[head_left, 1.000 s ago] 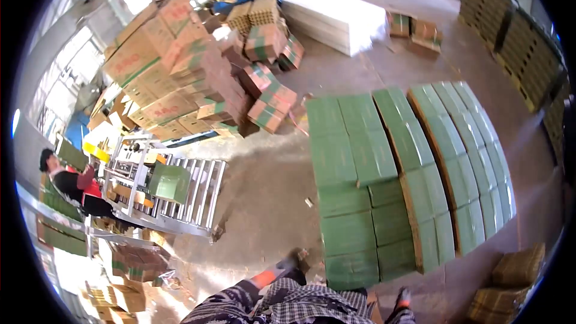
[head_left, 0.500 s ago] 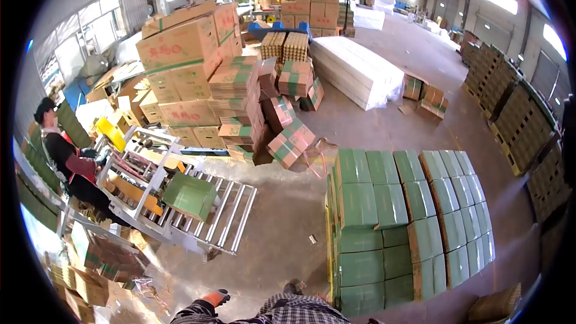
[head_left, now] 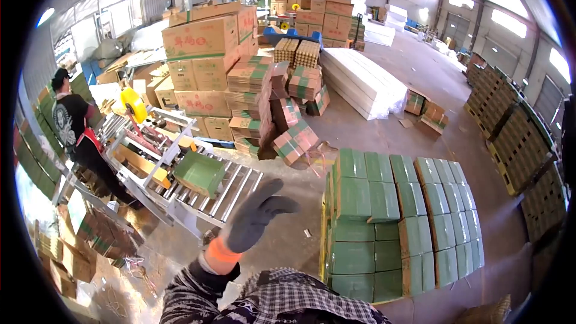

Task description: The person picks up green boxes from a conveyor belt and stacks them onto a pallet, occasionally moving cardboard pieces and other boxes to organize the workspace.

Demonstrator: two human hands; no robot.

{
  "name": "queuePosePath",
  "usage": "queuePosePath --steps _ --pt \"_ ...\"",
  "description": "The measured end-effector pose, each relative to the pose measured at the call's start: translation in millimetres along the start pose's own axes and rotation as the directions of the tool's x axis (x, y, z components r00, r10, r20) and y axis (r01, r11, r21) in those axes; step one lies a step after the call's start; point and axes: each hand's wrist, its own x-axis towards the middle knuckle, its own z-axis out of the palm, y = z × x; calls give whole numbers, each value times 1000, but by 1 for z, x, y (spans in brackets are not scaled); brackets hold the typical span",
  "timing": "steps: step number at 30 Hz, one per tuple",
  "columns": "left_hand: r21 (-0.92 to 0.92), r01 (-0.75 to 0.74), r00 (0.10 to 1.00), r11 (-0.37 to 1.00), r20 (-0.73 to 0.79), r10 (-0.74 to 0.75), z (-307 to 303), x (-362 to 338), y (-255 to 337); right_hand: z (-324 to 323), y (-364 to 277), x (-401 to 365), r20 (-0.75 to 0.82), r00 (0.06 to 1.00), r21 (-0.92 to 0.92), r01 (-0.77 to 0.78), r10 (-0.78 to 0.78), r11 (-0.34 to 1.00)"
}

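Observation:
My left hand [head_left: 253, 219], in a dark grey glove with an orange cuff, is raised in front of me. Its fingers are stretched out and apart, and nothing is in them. Behind it lies the roller conveyor [head_left: 239, 205], carrying a green box [head_left: 200, 173] that looks open at the top. The glove overlaps the conveyor's near end in the picture; no contact shows. To the right stands a stack of green boxes [head_left: 354, 258] on a pallet, with a lower step in its near left part. My right hand is out of sight.
Another person [head_left: 75, 126] stands left of the conveyor's machine frame [head_left: 157, 181]. Beyond are piled cardboard cartons [head_left: 201, 36], flattened cartons [head_left: 247, 78] and a long white wrapped stack [head_left: 360, 81]. Loaded pallets [head_left: 519, 132] line the right side. Small litter [head_left: 308, 233] lies on the floor.
My left hand has risen from low by my body to in front of the conveyor. The view has shifted a little, and the other person has turned more away. The green box remains on the rollers.

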Motion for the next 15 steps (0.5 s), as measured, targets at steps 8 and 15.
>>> queuePosePath --steps 8,15 --pt "-475 -338 571 813 583 578 117 24 100 13 33 -14 -158 987 -342 -94 41 935" --pt "-598 -366 429 713 572 699 109 11 110 -18 107 37 -372 877 -604 18 -302 797"
